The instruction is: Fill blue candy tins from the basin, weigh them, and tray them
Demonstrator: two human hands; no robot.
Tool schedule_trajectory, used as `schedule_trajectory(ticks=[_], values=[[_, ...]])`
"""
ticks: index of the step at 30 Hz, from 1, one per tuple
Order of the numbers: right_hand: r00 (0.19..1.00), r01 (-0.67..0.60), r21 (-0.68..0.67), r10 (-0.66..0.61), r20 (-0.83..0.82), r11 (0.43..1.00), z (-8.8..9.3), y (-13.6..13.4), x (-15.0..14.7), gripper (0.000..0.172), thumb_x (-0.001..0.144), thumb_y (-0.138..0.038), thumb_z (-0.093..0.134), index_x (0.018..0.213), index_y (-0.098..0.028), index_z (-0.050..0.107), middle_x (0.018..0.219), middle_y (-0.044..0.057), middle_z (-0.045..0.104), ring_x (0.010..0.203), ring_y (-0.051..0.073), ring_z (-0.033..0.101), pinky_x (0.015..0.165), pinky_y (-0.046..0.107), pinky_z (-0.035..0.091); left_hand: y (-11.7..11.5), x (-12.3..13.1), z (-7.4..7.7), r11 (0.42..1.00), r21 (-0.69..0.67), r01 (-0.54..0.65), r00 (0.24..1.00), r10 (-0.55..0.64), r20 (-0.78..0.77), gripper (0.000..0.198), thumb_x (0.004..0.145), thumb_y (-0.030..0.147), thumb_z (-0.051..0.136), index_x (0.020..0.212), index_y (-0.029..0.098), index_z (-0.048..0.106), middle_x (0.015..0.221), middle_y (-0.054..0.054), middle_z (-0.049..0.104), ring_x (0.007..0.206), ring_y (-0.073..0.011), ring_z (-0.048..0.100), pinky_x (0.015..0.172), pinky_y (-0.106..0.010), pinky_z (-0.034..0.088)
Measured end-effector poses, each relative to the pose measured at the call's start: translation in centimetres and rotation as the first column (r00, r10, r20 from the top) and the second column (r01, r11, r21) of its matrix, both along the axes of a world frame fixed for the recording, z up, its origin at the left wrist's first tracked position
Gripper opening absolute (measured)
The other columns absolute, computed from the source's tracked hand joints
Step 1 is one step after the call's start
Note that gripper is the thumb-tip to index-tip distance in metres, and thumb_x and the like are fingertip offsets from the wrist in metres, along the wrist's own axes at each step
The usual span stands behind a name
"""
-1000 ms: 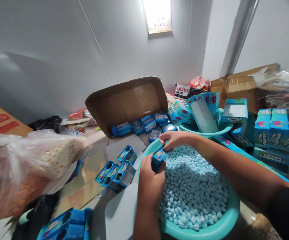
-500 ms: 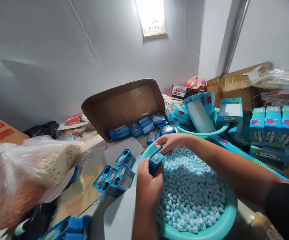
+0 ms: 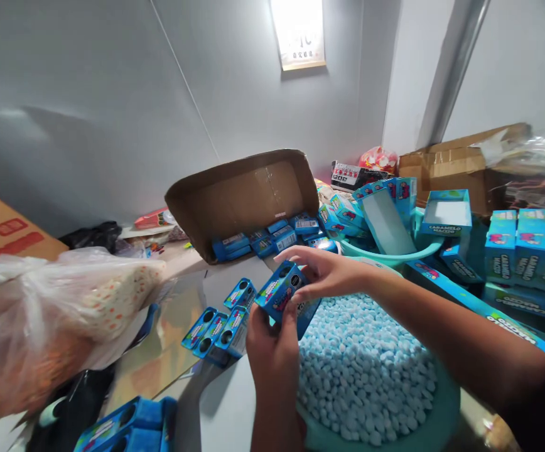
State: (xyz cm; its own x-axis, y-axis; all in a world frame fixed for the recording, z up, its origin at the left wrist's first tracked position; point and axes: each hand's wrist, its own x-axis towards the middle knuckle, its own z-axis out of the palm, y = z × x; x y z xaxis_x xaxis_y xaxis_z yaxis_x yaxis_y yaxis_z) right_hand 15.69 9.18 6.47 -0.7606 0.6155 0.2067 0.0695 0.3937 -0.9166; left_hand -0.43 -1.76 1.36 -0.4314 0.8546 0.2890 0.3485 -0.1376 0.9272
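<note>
My left hand [image 3: 272, 351] grips a small blue printed candy box [image 3: 277, 294] from below, over the left rim of a turquoise basin [image 3: 449, 402]. Fingers of my right hand [image 3: 333, 273] are curled over the box's right end, with the thumb against its front. A dark round hole shows on top of the box. Pale blue candies [image 3: 366, 370] fill the basin below. Left of my hands, several similar boxes with round holes [image 3: 216, 333] stand close together. More of them [image 3: 126, 427] are at the bottom edge, partly cut off.
A tipped cardboard carton [image 3: 244, 191] holds several blue boxes behind the basin. Farther right, a second turquoise basin [image 3: 395, 256] carries larger printed display boxes [image 3: 446, 213], with more beside it. Clear plastic bags [image 3: 41, 314] bulge on the left.
The box has been raised and turned, showing its printed front and a round hole. My right hand has shifted, its fingers more spread over the box. The view has swung slightly left.
</note>
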Motion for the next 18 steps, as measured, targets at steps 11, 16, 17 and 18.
schedule_trajectory(ticks=[11, 16, 17, 18], values=[[0.968, 0.247, 0.273, -0.246, -0.040, 0.930, -1.3, 0.7, -0.6, 0.053, 0.072, -0.037, 0.086, 0.118, -0.019, 0.065, 0.082, -0.002, 0.062, 0.058, 0.007, 0.046, 0.054, 0.023, 0.041, 0.9, -0.5, -1.6, 0.986, -0.167, 0.015, 0.986, -0.043, -0.163, 0.048, 0.088, 0.049, 0.062, 0.125, 0.018, 0.061, 0.128, -0.015, 0.066, 0.122, -0.0306, 0.062, 0.103, -0.045, 0.049], [0.775, 0.586, 0.076, -0.531, -0.343, 0.807, -2.3, 0.6, -2.3, 0.047, 0.073, -0.039, 0.079, 0.106, -0.021, 0.051, 0.086, 0.000, 0.063, 0.069, 0.012, 0.058, 0.060, 0.025, 0.048, 1.3, -0.6, -2.3, 0.941, -0.323, 0.100, 0.925, -0.207, -0.318, 0.055, 0.090, 0.042, 0.057, 0.137, 0.012, 0.059, 0.142, -0.019, 0.061, 0.137, -0.0319, 0.053, 0.117, -0.048, 0.040], [0.760, 0.601, 0.048, -0.552, -0.343, 0.798, -2.4, 0.8, -2.7, 0.047, 0.072, -0.039, 0.078, 0.105, -0.022, 0.050, 0.087, 0.000, 0.063, 0.068, 0.012, 0.058, 0.059, 0.025, 0.048, 1.2, -0.5, -2.3, 0.930, -0.344, 0.130, 0.906, -0.253, -0.340, 0.053, 0.090, 0.040, 0.056, 0.134, 0.012, 0.061, 0.140, -0.018, 0.062, 0.137, -0.0322, 0.054, 0.118, -0.048, 0.039], [0.764, 0.605, 0.043, -0.564, -0.314, 0.795, -2.3, 1.1, -3.2, 0.047, 0.071, -0.039, 0.078, 0.104, -0.022, 0.049, 0.085, -0.001, 0.062, 0.066, 0.012, 0.057, 0.057, 0.025, 0.047, 1.1, -0.3, -2.2, 0.918, -0.365, 0.157, 0.886, -0.294, -0.358, 0.051, 0.090, 0.038, 0.056, 0.133, 0.011, 0.063, 0.139, -0.018, 0.063, 0.136, -0.0324, 0.054, 0.118, -0.048, 0.039]])
